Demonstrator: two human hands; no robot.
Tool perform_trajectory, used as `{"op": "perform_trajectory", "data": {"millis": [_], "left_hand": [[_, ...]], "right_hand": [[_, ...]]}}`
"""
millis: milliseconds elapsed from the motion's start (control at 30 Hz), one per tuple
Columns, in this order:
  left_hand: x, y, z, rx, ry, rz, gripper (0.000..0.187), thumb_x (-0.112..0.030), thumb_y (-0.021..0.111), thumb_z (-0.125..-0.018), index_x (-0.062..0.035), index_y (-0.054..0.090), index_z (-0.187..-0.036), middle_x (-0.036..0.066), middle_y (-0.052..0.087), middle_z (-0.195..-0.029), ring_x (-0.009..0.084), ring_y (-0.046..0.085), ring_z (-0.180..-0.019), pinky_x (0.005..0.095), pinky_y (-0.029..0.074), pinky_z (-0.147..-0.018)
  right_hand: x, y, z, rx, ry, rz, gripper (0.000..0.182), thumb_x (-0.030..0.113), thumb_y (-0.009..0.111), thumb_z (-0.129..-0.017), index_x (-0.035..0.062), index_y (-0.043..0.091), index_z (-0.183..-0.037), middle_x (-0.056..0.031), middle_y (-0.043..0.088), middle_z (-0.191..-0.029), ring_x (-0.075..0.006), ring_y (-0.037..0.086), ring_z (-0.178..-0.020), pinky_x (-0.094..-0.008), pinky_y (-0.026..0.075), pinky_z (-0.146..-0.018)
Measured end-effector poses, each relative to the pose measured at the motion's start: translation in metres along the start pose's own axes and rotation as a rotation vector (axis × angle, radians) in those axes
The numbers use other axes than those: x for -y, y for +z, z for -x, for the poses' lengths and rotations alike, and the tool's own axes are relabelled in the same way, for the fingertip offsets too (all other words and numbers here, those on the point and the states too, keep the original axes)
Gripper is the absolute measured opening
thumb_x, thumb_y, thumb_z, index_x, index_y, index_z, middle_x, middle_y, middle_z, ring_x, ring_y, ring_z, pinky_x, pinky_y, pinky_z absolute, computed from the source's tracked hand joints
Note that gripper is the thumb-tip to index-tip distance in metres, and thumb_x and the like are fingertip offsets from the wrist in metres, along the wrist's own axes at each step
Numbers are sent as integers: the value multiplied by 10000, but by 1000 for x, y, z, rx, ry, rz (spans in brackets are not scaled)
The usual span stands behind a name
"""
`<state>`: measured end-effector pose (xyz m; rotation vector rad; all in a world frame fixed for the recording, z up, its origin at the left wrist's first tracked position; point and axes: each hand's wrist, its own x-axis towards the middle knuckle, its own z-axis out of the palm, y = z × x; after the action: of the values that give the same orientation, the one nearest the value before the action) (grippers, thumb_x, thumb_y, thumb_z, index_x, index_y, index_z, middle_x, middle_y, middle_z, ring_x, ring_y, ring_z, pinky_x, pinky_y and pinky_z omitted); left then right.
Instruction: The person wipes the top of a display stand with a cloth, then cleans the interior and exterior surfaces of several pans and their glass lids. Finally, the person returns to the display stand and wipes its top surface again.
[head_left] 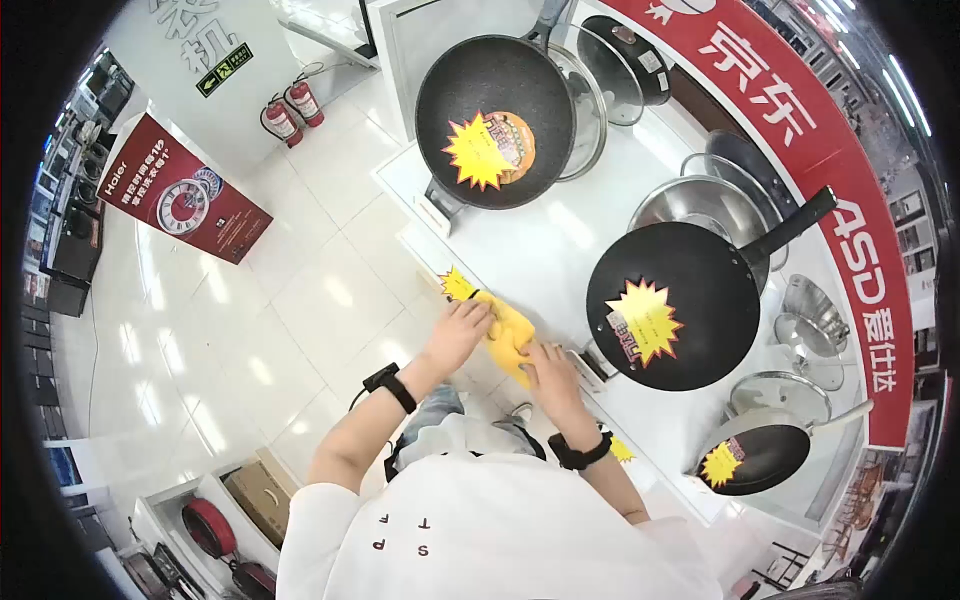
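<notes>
A yellow cloth point(511, 330) is bunched up between my two hands at the front edge of the white display counter point(520, 260). My left hand point(463, 330) has its fingers closed over the cloth's upper left part. Lower and to the right, my right hand point(550, 375) grips the other end. Just beyond my left hand, a yellow starburst price tag point(456, 283) sticks out at the counter edge. The nearest pan is a black wok point(690, 270) with a yellow tag in it, to the right of my right hand. A small dark-edged stand point(590, 368) is beside that hand.
A dark speckled pan point(495, 80) stands at the counter's far end, and a smaller frying pan point(755, 455) at the near right. Glass lids point(610, 75) and a steel pan point(690, 205) lie behind. A red sign board point(185, 190) and fire extinguishers point(293, 112) stand left.
</notes>
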<state>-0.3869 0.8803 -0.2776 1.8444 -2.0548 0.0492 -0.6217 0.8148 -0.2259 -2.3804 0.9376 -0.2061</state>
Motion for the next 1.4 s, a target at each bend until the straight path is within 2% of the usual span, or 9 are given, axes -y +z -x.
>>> {"op": "perform_trajectory", "data": {"millis": [100, 233, 367, 567, 733, 933, 1067, 1233, 1400], "left_hand": [[59, 24, -18, 26, -5, 16, 388, -79, 592, -863, -92, 653, -1246, 64, 633, -1326, 260, 575, -1279, 425, 475, -1044], [80, 45, -25, -11, 71, 114, 400, -72, 595, -862, -90, 648, -1258, 65, 625, -1354, 264, 561, -1312, 431, 465, -1074], [105, 34, -27, 25, 100, 94, 398, -80, 577, -880, -93, 649, -1271, 69, 620, -1380, 264, 552, -1333, 424, 447, -1104], [170, 26, -36, -24, 99, 182, 315, -114, 571, -892, -110, 676, -1189, 74, 686, -1269, 262, 612, -1264, 422, 444, -1106], [181, 15, -38, 36, 158, 226, 287, -114, 614, -863, -79, 675, -1142, 75, 677, -1205, 255, 615, -1208, 422, 470, -1062], [238, -20, -37, 368, 359, 153, 308, -112, 609, -840, -88, 677, -1139, 72, 683, -1154, 279, 626, -1146, 425, 490, -998], [321, -58, -50, 73, 340, 163, 355, -76, 636, -799, -79, 705, -1147, 71, 681, -1189, 262, 624, -1148, 413, 493, -982], [415, -71, -104, 123, 360, 129, 379, -8, 636, -783, -49, 694, -1155, 66, 651, -1315, 270, 587, -1254, 424, 500, -1007], [428, -31, -109, 290, 475, 344, 360, -16, 629, -797, -52, 675, -1152, 85, 628, -1398, 278, 551, -1342, 417, 505, -1026]], "right_hand": [[12, 31, -53, -120, 73, 129, 286, 108, 663, -924, 106, 605, -1205, -117, 627, -1243, -342, 575, -1217, -494, 455, -1004], [9, 75, -70, -302, 178, 318, 332, 123, 670, -910, 114, 602, -1235, -79, 600, -1308, -320, 541, -1272, -495, 436, -1039], [12, 102, -71, -347, 280, 299, 407, 177, 683, -910, 146, 589, -1304, -73, 546, -1459, -324, 469, -1397, -519, 370, -1121], [43, 107, -121, -331, 209, 317, 413, 146, 714, -857, 148, 612, -1257, -50, 599, -1357, -319, 521, -1305, -501, 430, -1020], [43, 105, -140, -274, 230, 342, 464, 100, 737, -794, 163, 621, -1239, -48, 610, -1283, -311, 538, -1244, -504, 453, -980], [77, 91, -170, -84, 229, 238, 400, 116, 715, -849, 151, 633, -1240, -68, 609, -1306, -323, 546, -1218, -497, 477, -942], [138, 94, -227, -23, 169, 35, 334, 142, 684, -897, 145, 627, -1226, -82, 609, -1284, -338, 571, -1162, -469, 515, -927], [183, 101, -324, -148, 154, -42, 323, 148, 689, -900, 127, 620, -1214, -77, 606, -1233, -316, 569, -1175, -459, 516, -971], [177, 136, -334, -186, 251, 8, 358, 121, 724, -844, 106, 633, -1189, -72, 608, -1222, -305, 573, -1188, -449, 512, -985]]}}
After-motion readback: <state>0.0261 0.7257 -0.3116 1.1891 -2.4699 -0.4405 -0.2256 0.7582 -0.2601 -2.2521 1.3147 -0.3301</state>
